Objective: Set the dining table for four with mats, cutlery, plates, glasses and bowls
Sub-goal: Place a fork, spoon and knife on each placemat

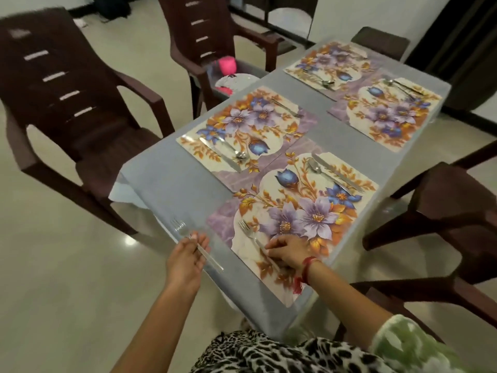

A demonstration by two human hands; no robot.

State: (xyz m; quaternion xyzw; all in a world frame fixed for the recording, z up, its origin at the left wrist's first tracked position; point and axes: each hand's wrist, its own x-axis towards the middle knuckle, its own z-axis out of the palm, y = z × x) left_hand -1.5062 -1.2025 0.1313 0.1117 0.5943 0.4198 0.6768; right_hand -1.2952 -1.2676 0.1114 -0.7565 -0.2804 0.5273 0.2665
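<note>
**Hands**
- Left hand: fingers curled round the handle of a spare fork. It is held over the bare edge of the bench, beside the mats, tines pointing away.
- Right hand: fingers bent, pinching the handle of the near fork, which lies on the near mat.

**Mats:** four, flowered, in two pairs along the bench.
- Near mat: also one spoon and one knife at its far end.
- Left mat: one knife and one spoon side by side, and one fork at the far end.
- First far mat and second far mat: cutlery on each, too blurred to count.

**Chair:** a pink cup and a plate on its seat.
</note>
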